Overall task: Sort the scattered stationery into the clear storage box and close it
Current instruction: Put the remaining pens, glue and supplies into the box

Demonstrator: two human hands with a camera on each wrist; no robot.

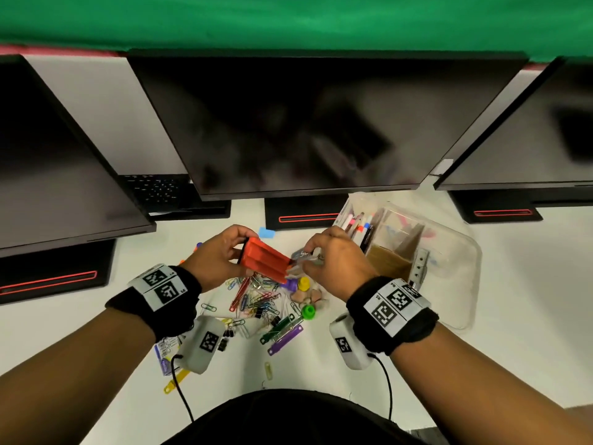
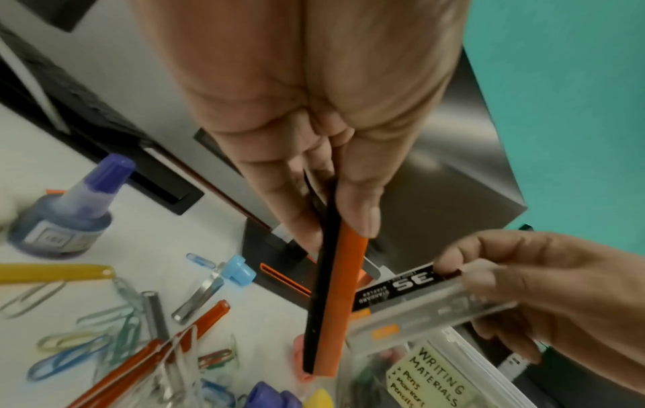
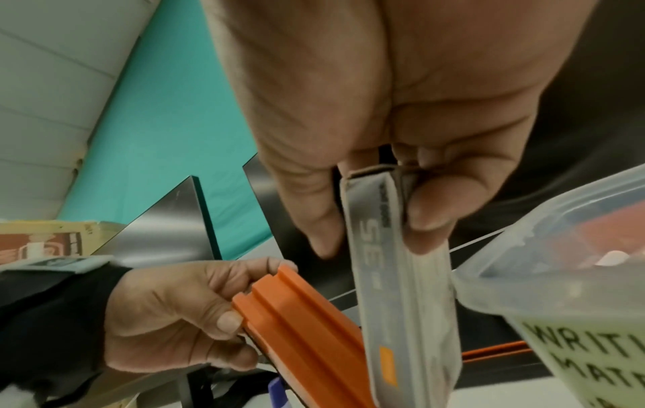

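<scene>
My left hand (image 1: 224, 252) pinches one end of a flat ridged orange case (image 1: 264, 260) with a black underside, held above the pile; its thin edge shows in the left wrist view as the orange case (image 2: 343, 298). My right hand (image 1: 327, 256) pinches a small grey staple box (image 1: 303, 255) marked 35, touching the case's lower end. The staple box (image 2: 429, 301) and staple box (image 3: 394, 265) show clearly, thumb and fingers on its sides. The clear storage box (image 1: 449, 252) stands open to the right, holding pens and cardboard dividers.
Loose paper clips (image 1: 256, 298), coloured fasteners (image 1: 284, 335), pushpins and erasers litter the white desk below my hands. An ink bottle (image 2: 69, 212) stands at left. Three dark monitors (image 1: 305, 123) on stands line the back. A "Writing materials" label (image 2: 436, 378) is on the box.
</scene>
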